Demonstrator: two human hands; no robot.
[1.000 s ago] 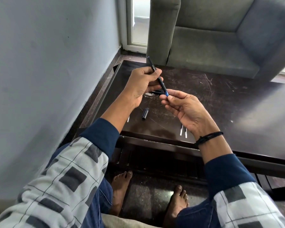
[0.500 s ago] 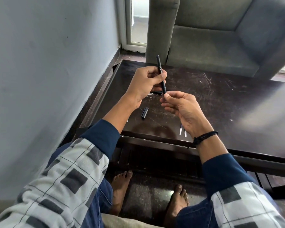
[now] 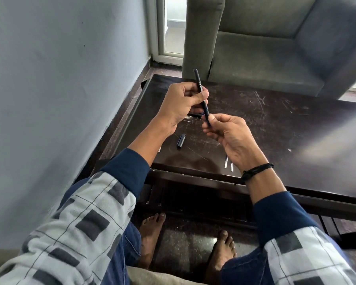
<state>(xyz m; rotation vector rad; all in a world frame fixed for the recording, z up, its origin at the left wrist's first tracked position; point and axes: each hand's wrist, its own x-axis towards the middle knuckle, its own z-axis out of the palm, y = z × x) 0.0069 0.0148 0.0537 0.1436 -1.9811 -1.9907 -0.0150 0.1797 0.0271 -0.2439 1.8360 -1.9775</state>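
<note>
The left hand [image 3: 183,103] curls its fingers round the middle of a slim black pen [image 3: 198,80], held above the dark, scratched worktop [image 3: 286,130] with its upper end tilted toward eleven o'clock. The right hand [image 3: 228,134] pinches the pen's lower end between thumb and forefinger. A black pen cap [image 3: 181,141] lies on the worktop at six o'clock from the left hand. Two thin pale refills [image 3: 226,162] lie at four o'clock from the cap, near the front edge. A grey armchair [image 3: 265,58] stands at twelve o'clock.
</note>
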